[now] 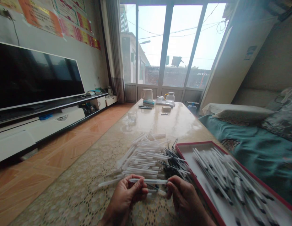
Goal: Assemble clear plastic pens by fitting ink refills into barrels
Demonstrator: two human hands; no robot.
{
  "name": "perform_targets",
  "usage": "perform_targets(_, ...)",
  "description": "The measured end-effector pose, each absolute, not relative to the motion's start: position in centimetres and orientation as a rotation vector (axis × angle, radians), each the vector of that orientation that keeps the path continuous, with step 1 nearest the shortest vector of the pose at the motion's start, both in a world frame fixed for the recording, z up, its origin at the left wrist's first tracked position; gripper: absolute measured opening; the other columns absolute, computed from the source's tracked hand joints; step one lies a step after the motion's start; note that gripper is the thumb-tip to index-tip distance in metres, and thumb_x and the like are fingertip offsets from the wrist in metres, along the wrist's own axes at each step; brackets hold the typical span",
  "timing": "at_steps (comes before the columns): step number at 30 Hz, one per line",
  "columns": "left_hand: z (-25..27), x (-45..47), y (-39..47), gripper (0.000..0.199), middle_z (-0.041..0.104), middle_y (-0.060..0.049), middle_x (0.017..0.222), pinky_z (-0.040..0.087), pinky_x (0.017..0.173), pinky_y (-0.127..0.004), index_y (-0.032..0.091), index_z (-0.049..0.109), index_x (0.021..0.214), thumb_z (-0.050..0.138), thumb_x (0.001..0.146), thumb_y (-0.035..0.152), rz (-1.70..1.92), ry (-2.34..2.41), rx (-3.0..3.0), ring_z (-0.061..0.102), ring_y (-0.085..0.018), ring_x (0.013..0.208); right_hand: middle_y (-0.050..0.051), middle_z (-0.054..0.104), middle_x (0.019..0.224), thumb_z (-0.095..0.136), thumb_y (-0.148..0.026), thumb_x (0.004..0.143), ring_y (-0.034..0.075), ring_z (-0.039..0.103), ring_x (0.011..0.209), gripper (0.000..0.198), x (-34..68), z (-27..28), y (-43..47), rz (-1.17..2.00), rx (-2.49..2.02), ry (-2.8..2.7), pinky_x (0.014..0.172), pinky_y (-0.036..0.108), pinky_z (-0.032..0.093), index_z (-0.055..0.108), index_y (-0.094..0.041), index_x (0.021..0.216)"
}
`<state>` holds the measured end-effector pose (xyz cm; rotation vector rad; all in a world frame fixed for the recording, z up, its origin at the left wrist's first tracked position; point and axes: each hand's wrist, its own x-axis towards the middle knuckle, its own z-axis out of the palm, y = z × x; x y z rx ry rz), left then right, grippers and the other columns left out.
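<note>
Left hand (128, 190) and right hand (181, 191) pinch opposite ends of one white pen barrel (155, 181). Seemingly partway: red-rimmed tray (187, 151) holds many black-tipped pens (237, 188); piled barrels (141, 158), dark refills (174, 160) remain on tabletop (89, 191).

No lettering can be read: the certificates (42, 17) along the wall (91, 70) are too blurred, and the small label (250, 52) on the tall pale panel (233, 69) is likewise illegible.
</note>
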<state>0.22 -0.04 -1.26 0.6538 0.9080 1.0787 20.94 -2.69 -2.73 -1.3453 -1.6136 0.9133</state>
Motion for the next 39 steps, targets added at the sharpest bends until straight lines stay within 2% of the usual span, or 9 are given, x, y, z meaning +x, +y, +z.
perform_targets(5,-0.9,0.2,-0.1,0.034,0.071,0.001,0.059,0.051,0.053,-0.019,0.014,0.064,0.073,0.089,0.058,0.03,1.092,0.92,0.644,0.065,-0.01,0.051,0.002,0.066,0.063,0.042,-0.059,0.092,0.009,0.048,0.037,0.047,20.8,-2.7,-2.6,0.971,-1.331,-1.552,0.038,0.019,0.033,0.059,-0.017,0.079)
perform_targets(9,-1.1,0.3,-0.1,0.034,0.071,0.001,0.06,0.052,0.053,-0.02,0.014,0.064,0.074,0.089,0.058,0.03,1.089,0.901,0.652,0.065,-0.011,0.051,0.001,0.061,0.054,0.032,-0.054,0.097,0.012,0.053,0.048,0.053,20.9,-2.8,-2.6,0.836,-1.35,-1.649,0.048,0.021,0.036,0.056,-0.018,0.066)
perform_targets(12,-1.1,0.3,-0.2,0.032,0.07,0.001,0.058,0.052,0.051,-0.019,0.014,0.064,0.072,0.089,0.059,0.03,1.082,0.902,0.661,0.065,-0.011,0.05,0.001,0.06,0.052,0.035,-0.052,0.097,0.012,0.053,0.05,0.051,21.0,-2.9,-2.6,0.763,-1.352,-1.687,0.05,0.022,0.036,0.054,-0.018,0.064)
perform_targets(18,-0.6,-0.1,0.1,0.036,0.07,0.001,0.058,0.054,0.051,-0.02,0.013,0.066,0.07,0.091,0.052,0.032,1.144,0.976,0.593,0.065,-0.012,0.051,0.0,0.064,0.065,0.048,-0.049,0.092,0.012,0.054,0.045,0.033,21.5,-2.4,-2.5,0.939,-1.311,-1.513,0.044,0.022,0.039,0.058,-0.018,0.087)
perform_targets(23,-0.3,-0.1,0.2,0.035,0.07,0.001,0.059,0.055,0.052,-0.02,0.013,0.066,0.07,0.091,0.053,0.031,1.138,0.979,0.596,0.066,-0.012,0.052,0.004,0.069,0.074,0.055,-0.045,0.087,0.017,0.061,0.053,0.037,22.3,-2.3,-2.3,0.808,-1.418,-1.398,0.049,0.026,0.047,0.06,-0.016,0.109)
perform_targets(25,-0.5,0.0,0.1,0.035,0.07,0.0,0.058,0.055,0.052,-0.02,0.013,0.066,0.071,0.091,0.054,0.032,1.127,0.973,0.608,0.066,-0.012,0.052,0.004,0.069,0.074,0.057,-0.044,0.087,0.018,0.063,0.056,0.034,22.3,-2.1,-2.4,0.766,-1.414,-1.413,0.05,0.026,0.047,0.063,-0.017,0.106)
perform_targets(29,-1.0,0.2,-0.1,0.034,0.071,0.0,0.059,0.054,0.052,-0.019,0.013,0.066,0.072,0.09,0.057,0.032,1.102,0.935,0.634,0.066,-0.011,0.052,-0.001,0.061,0.058,0.055,-0.046,0.088,0.015,0.059,0.049,0.031,21.5,-2.0,-2.5,0.799,-1.35,-1.525,0.047,0.023,0.042,0.066,-0.017,0.083)
perform_targets(34,-0.8,0.2,-0.1,0.031,0.071,0.0,0.06,0.054,0.05,-0.018,0.013,0.066,0.072,0.089,0.059,0.03,1.099,0.922,0.631,0.066,-0.011,0.051,-0.001,0.059,0.061,0.051,-0.053,0.088,0.012,0.054,0.043,0.039,20.7,-1.9,-2.7,0.907,-1.348,-1.514,0.043,0.022,0.038,0.06,-0.017,0.077)
perform_targets(39,0.0,-0.6,0.6,0.019,0.07,0.0,0.058,0.056,0.048,-0.018,0.012,0.066,0.073,0.083,0.066,0.011,1.245,1.014,0.516,0.066,-0.011,0.048,-0.005,0.048,0.058,0.053,-0.046,0.087,0.012,0.047,0.05,0.03,22.0,-0.6,-2.8,0.834,-1.378,-1.43,0.047,0.022,0.038,0.054,-0.02,0.071)
